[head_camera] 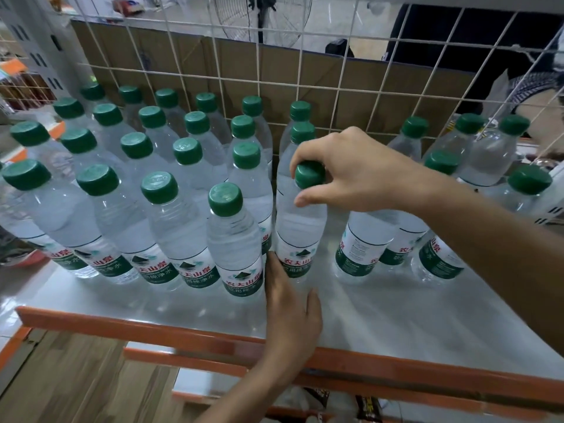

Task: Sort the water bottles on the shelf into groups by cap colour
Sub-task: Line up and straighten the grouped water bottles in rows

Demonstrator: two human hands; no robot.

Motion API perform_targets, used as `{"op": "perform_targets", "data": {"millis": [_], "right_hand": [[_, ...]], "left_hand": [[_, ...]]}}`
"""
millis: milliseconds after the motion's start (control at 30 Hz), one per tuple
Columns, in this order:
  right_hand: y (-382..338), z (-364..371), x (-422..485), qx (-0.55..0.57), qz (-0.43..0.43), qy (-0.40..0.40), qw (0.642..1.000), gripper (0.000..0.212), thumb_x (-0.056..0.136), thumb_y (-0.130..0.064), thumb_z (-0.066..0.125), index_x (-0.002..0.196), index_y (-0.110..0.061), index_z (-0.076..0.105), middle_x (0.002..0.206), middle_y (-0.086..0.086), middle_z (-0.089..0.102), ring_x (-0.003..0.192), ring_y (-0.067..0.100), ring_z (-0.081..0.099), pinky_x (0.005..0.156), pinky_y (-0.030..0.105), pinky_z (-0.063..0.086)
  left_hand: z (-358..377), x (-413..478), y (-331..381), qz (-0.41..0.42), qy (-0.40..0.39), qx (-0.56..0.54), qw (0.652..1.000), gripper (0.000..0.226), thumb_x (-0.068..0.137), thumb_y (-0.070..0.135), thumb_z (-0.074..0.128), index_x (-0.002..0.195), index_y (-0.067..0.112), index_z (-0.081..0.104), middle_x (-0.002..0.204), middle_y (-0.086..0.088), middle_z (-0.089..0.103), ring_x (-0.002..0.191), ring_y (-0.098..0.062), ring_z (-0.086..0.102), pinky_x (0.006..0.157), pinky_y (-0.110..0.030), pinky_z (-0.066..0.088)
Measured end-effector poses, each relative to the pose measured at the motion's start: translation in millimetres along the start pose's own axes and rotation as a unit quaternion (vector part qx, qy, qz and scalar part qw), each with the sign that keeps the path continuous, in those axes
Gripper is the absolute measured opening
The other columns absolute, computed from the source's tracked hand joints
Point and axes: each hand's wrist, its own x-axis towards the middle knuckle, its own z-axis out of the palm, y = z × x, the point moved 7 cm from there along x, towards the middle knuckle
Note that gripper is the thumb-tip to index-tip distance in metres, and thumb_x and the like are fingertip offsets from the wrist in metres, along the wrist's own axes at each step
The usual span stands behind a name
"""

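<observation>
Clear water bottles with green caps stand in rows on a pale shelf (pixel 381 315). A dense block of several bottles (pixel 158 215) fills the left half; a looser cluster (pixel 439 190) stands at the right. My right hand (pixel 351 169) grips the green cap of a bottle (pixel 300 227) at the middle front. My left hand (pixel 290 312) rests on the shelf with straight fingers touching the base of that bottle and of the neighbouring bottle (pixel 235 239). Every cap in view is green.
A white wire grid (pixel 335 71) closes the back of the shelf, with brown cardboard (pixel 213 65) behind it. An orange rail (pixel 183 331) runs along the front edge. Bare shelf surface lies at the front right. A lower shelf holds packets (pixel 367 407).
</observation>
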Motion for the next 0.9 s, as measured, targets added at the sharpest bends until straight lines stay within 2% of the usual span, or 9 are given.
{"op": "perform_targets", "data": {"millis": [100, 267, 400, 533, 600, 667, 767, 833, 900], "right_hand": [[3.8, -2.2, 3.9, 0.010, 0.005, 0.018, 1.000, 0.035, 0.076, -0.040, 0.073, 0.102, -0.019, 0.063, 0.085, -0.005, 0.058, 0.081, 0.012, 0.053, 0.071, 0.024, 0.039], [0.3, 0.8, 11.8, -0.010, 0.008, 0.038, 0.999, 0.037, 0.077, -0.042, 0.071, 0.104, -0.019, 0.062, 0.085, -0.006, 0.053, 0.082, 0.014, 0.048, 0.073, 0.026, 0.038], [1.8, 3.3, 12.6, -0.016, 0.022, 0.064, 0.998, 0.041, 0.078, -0.045, 0.069, 0.105, -0.017, 0.060, 0.086, -0.004, 0.053, 0.084, 0.016, 0.048, 0.074, 0.027, 0.037], [3.2, 5.9, 9.4, -0.023, 0.035, 0.082, 0.996, 0.044, 0.080, -0.047, 0.066, 0.109, -0.017, 0.055, 0.089, -0.002, 0.055, 0.084, 0.017, 0.050, 0.073, 0.027, 0.036], [3.6, 8.9, 4.8, 0.003, 0.033, 0.065, 0.997, 0.051, 0.081, -0.046, 0.065, 0.120, -0.016, 0.050, 0.097, 0.001, 0.056, 0.088, 0.018, 0.052, 0.074, 0.027, 0.038], [7.2, 7.2, -4.9, 0.012, 0.036, 0.055, 0.998, 0.064, 0.082, -0.048, 0.063, 0.133, -0.015, 0.041, 0.119, 0.005, 0.057, 0.104, 0.020, 0.053, 0.086, 0.030, 0.043], [17.7, -10.0, -26.9, -0.085, 0.060, 0.092, 0.990, 0.063, 0.084, -0.048, 0.059, 0.135, -0.014, 0.040, 0.129, 0.009, 0.052, 0.119, 0.025, 0.046, 0.100, 0.040, 0.040], [23.0, -17.9, -40.3, -0.164, 0.085, 0.086, 0.979, 0.057, 0.086, -0.048, 0.056, 0.130, -0.016, 0.044, 0.126, 0.008, 0.054, 0.118, 0.027, 0.047, 0.096, 0.042, 0.043], [27.2, -16.4, -48.2, -0.190, 0.120, 0.050, 0.973, 0.053, 0.086, -0.050, 0.055, 0.127, -0.018, 0.045, 0.121, 0.006, 0.057, 0.113, 0.028, 0.051, 0.086, 0.042, 0.047]], "left_hand": [[3.8, -14.1, 0.0, -0.006, -0.020, 0.013, 1.000, 0.084, 0.088, 0.013, 0.055, 0.148, 0.010, -0.005, 0.157, 0.001, -0.005, 0.142, -0.002, -0.008, 0.114, -0.015, -0.004], [1.3, -13.9, -0.6, -0.015, -0.003, 0.035, 0.999, 0.080, 0.087, 0.010, 0.055, 0.148, 0.010, 0.004, 0.154, -0.003, 0.005, 0.142, -0.011, 0.002, 0.115, -0.023, 0.005], [5.5, -12.7, 0.8, -0.008, -0.034, 0.059, 0.998, 0.081, 0.091, 0.013, 0.049, 0.147, 0.008, -0.010, 0.155, -0.004, -0.010, 0.134, 0.002, -0.015, 0.110, -0.015, -0.006], [9.0, -11.5, 3.4, -0.002, -0.060, 0.084, 0.995, 0.080, 0.093, 0.023, 0.039, 0.142, 0.002, -0.020, 0.152, -0.003, -0.021, 0.129, -0.002, -0.028, 0.103, -0.010, -0.018], [9.9, -10.8, 2.5, -0.004, -0.069, 0.095, 0.993, 0.081, 0.094, 0.024, 0.040, 0.141, 0.000, -0.021, 0.152, -0.005, -0.022, 0.129, -0.003, -0.029, 0.102, -0.010, -0.020], [9.6, -10.8, 1.5, -0.005, -0.069, 0.095, 0.993, 0.082, 0.094, 0.027, 0.040, 0.141, 0.000, -0.021, 0.154, -0.009, -0.022, 0.130, -0.004, -0.027, 0.102, -0.010, -0.019], [9.7, -12.9, 0.5, -0.004, -0.066, 0.095, 0.993, 0.084, 0.094, 0.021, 0.046, 0.143, 0.002, -0.020, 0.154, -0.008, -0.020, 0.132, -0.003, -0.024, 0.107, -0.013, -0.014], [9.9, -15.2, 2.7, 0.012, -0.052, 0.078, 0.996, 0.084, 0.092, 0.017, 0.049, 0.145, 0.005, -0.016, 0.153, -0.002, -0.016, 0.134, -0.001, -0.023, 0.106, -0.009, -0.013], [10.9, -17.5, 3.6, 0.020, -0.047, 0.066, 0.997, 0.082, 0.090, 0.016, 0.051, 0.147, 0.008, -0.008, 0.154, 0.000, -0.013, 0.136, 0.001, -0.020, 0.107, -0.008, -0.009]]}}
